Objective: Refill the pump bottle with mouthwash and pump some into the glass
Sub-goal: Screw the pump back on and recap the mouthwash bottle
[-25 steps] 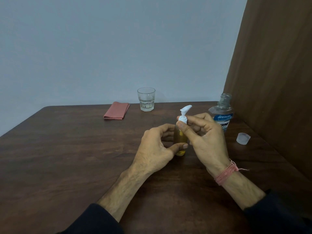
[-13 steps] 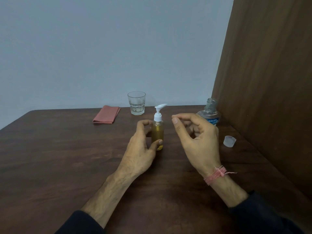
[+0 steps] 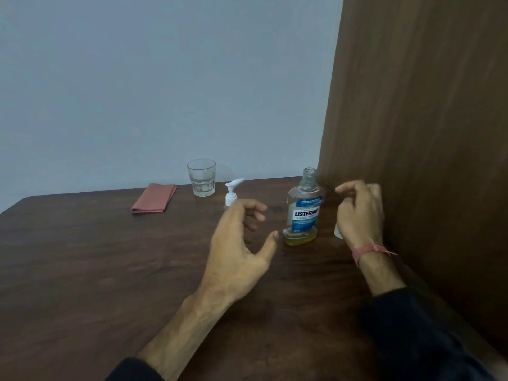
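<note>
Dark wooden table (image 3: 82,270) backing onto a pale wall, brown panel at right. Left hand (image 3: 236,243) now hanging off the pump bottle (image 3: 231,195), fingers loosely curled, holding nothing; bottle standing behind it, mostly hidden. Right hand (image 3: 360,213) drawn further right, loosely curled, empty, covering the cap (image 3: 337,232). Uncapped mouthwash bottle (image 3: 303,213) standing between both hands. Glass (image 3: 201,177) and folded red cloth (image 3: 154,198) sitting further back.

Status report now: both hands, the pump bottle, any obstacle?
Left hand and right hand open, holding nothing. Pump bottle upright, untouched. No obstacle.
</note>
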A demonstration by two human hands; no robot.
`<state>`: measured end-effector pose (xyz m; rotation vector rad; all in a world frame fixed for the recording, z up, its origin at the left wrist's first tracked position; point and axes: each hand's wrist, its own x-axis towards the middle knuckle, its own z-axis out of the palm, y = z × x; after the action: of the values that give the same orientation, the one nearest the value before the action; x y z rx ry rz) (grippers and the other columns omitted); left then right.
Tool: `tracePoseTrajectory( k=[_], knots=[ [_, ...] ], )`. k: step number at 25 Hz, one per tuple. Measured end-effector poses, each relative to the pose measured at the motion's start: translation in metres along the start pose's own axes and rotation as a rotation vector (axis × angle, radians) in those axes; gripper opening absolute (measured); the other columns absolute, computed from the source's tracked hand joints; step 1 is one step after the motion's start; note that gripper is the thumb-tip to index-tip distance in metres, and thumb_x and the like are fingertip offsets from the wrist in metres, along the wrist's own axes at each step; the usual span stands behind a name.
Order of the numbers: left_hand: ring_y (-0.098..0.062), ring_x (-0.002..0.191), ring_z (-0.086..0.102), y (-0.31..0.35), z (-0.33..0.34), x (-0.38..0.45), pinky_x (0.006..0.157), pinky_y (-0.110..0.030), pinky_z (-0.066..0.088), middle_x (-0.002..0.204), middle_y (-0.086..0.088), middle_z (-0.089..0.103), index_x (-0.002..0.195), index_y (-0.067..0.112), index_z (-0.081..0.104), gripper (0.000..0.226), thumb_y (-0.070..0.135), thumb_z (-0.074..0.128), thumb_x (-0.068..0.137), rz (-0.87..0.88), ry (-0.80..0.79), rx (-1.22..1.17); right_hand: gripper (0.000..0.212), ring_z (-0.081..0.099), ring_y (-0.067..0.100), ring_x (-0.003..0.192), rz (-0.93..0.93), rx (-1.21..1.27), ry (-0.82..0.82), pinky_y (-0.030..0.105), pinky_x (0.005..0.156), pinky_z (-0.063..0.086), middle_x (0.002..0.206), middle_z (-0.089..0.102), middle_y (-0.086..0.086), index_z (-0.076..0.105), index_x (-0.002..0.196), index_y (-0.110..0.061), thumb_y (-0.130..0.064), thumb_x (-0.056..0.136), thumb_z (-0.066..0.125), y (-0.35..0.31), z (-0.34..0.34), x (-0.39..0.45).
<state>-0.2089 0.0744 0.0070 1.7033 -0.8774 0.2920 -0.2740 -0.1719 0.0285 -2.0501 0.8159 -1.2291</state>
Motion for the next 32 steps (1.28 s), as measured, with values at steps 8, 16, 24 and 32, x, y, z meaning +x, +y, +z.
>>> tracePoseTrajectory(
  k=[8, 16, 24, 32],
  knots=[
    [-0.015, 0.154, 0.048, 0.018, 0.073, 0.041, 0.126, -0.031, 0.048, 0.165, 0.003, 0.048, 0.167, 0.020, 0.032, 0.108, 0.033, 0.102, 0.087, -0.269, -0.227, 0.065, 0.030, 0.044, 0.030, 0.138, 0.248, -0.424, -0.402, 0.044, 0.103, 0.046, 0.144, 0.050, 0.003, 0.069, 0.116, -0.040, -0.049, 0.087, 0.073, 0.030, -0.007, 0.011],
    [-0.010, 0.139, 0.070, -0.002, 0.082, 0.038, 0.117, -0.037, 0.061, 0.152, 0.006, 0.072, 0.156, 0.025, 0.054, 0.063, 0.020, 0.087, 0.102, -0.275, -0.230, -0.051, 0.020, 0.066, 0.016, 0.111, 0.211, -0.240, -0.357, 0.026, 0.091, 0.052, 0.124, 0.074, -0.005, 0.076, 0.100, -0.035, -0.019, 0.092, 0.084, 0.035, 0.005, 0.009],
    [0.007, 0.129, 0.072, -0.012, 0.059, 0.013, 0.105, -0.014, 0.059, 0.139, 0.021, 0.078, 0.146, 0.039, 0.063, 0.053, 0.026, 0.089, 0.101, -0.202, -0.203, -0.087, 0.031, 0.077, 0.028, 0.116, 0.281, 1.020, -0.298, 0.038, 0.099, 0.064, 0.124, 0.075, 0.009, 0.074, 0.119, -0.015, -0.011, 0.090, 0.084, -0.022, -0.006, -0.003],
    [0.019, 0.124, 0.068, -0.008, 0.061, 0.009, 0.099, -0.004, 0.054, 0.131, 0.029, 0.078, 0.143, 0.044, 0.065, 0.051, 0.028, 0.089, 0.101, -0.176, -0.227, -0.037, 0.026, 0.071, 0.028, 0.131, 0.266, 1.413, -0.503, 0.038, 0.112, 0.052, 0.139, 0.073, 0.013, 0.067, 0.124, -0.023, -0.028, 0.098, 0.067, -0.044, -0.015, -0.008]
  ],
)
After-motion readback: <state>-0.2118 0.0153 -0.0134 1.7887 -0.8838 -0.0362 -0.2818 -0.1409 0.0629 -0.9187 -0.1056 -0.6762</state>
